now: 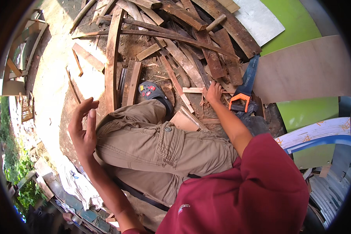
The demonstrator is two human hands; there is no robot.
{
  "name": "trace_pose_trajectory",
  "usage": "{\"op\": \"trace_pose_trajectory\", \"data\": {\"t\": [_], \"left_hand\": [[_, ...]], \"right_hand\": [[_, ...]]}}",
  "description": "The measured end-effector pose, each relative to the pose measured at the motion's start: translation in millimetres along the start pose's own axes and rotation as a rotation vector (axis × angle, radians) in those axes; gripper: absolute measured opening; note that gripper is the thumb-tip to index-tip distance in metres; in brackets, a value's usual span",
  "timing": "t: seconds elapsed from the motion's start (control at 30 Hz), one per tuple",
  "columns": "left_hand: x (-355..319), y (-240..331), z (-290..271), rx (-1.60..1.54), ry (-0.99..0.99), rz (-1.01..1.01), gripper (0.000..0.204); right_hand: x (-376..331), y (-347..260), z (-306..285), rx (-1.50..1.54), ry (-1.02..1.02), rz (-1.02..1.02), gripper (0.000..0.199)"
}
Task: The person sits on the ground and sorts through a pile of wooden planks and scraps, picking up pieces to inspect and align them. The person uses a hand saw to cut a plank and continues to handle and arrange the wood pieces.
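Note:
My left hand (84, 126) is raised at the left beside my bent knee, fingers loosely curved, thumb apart, nothing in it. Down by the wood pile, my right hand (213, 93) has its fingers bent over a pale narrow wooden strip (193, 90). The end of a long dark strip (201, 72) also meets that hand; how the fingers lie around either piece is partly hidden. Just right of the hand is a handsaw with a dark blue blade (250, 74) and an orange and black handle (240, 102).
Scrap boards (210, 50) lie heaped ahead, with a long upright plank (113, 58) on their left. My clog (152, 91) rests among them. Large panels, one brown (304, 68) and one green (312, 113), lie at the right. White sheeting (76, 183) is at the lower left.

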State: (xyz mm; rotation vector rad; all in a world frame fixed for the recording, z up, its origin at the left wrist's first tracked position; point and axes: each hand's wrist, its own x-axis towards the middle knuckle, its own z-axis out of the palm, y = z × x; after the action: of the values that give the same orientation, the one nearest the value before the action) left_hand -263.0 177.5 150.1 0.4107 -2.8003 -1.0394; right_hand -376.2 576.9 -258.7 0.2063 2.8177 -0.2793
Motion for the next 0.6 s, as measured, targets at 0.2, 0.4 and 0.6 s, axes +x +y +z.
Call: {"op": "trace_pose_trajectory", "data": {"t": [0.2,0.4,0.6], "left_hand": [[-1.3,-28.0,5.3,-0.200,0.148,-0.084,0.027],[7.2,-37.5,6.9,-0.219,0.116,-0.009,0.030],[13.7,15.0,18.6,-0.183,-0.062,0.073,0.032]], "right_hand": [[10.5,-16.8,-3.2,0.025,-0.146,0.094,0.056],[-45.0,-10.0,-45.2,0.319,-0.253,-0.098,0.064],[-83.3,103.3,-72.0,0.373,-0.274,-0.062,0.064]]}}
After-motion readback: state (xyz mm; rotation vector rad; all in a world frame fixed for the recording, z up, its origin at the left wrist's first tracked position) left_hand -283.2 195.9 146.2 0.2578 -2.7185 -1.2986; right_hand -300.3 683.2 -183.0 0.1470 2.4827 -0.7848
